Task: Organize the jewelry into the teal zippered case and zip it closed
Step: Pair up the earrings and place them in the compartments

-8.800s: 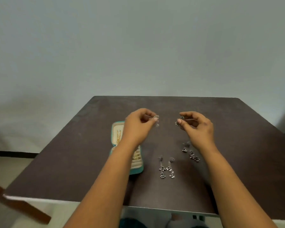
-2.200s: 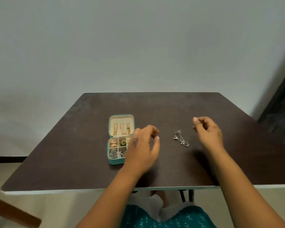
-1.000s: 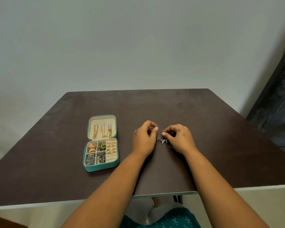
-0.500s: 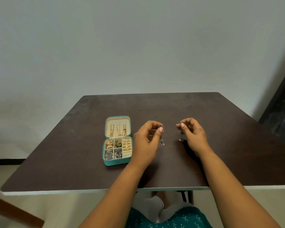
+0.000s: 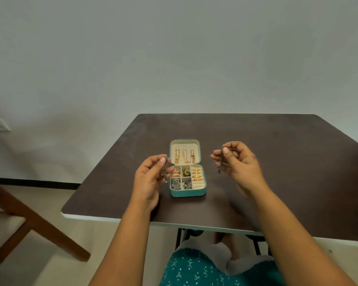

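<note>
Each hand pinching silver earring beside open teal case (image 5: pixel 188 192)

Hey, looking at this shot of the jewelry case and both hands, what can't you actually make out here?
- Left earring, head view: too small and blurred to show its design.
- Right earring, head view: partly hidden by the right hand.
- Teal case zipper, head view: too small to see.
- Silver pieces in the front compartments: too small to count.
- Left hand fingertips: pinch point blurred.

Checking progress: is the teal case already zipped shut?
No, the teal case lies open on the table, lid back, compartments showing.
</note>
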